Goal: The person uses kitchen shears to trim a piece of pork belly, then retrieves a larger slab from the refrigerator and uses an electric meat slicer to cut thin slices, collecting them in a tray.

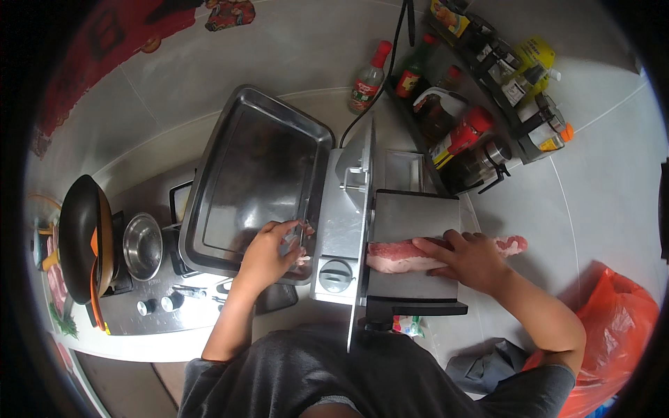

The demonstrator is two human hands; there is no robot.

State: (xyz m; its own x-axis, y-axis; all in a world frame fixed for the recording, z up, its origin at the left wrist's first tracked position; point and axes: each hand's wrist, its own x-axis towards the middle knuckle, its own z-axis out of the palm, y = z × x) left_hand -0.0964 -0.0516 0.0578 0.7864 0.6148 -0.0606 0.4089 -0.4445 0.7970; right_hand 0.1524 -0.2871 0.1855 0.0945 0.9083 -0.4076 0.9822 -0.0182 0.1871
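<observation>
A long raw slab of pork belly (394, 257), red on one side and pale with fat on the other, lies across the grey carriage (418, 217) of a meat slicer. My right hand (468, 261) grips it from above, and its far end sticks out past the carriage. The slab's left end meets the slicer's upright metal guide plate (360, 292). Left of the slicer, my left hand (269, 251) hovers over the near right corner of a metal tray (251, 151), thumb and fingers apart. Small meat scraps (309, 229) show by its fingertips.
A round dial (335, 276) sits on the slicer's front. Leftward, a gas hob (157, 321) bears a steel bowl (142, 246) and a tilted frying pan (78, 240). Bottles and jars fill a black rack (418, 136) behind. A red plastic bag (616, 334) is at right; a power cord (384, 86) hangs behind.
</observation>
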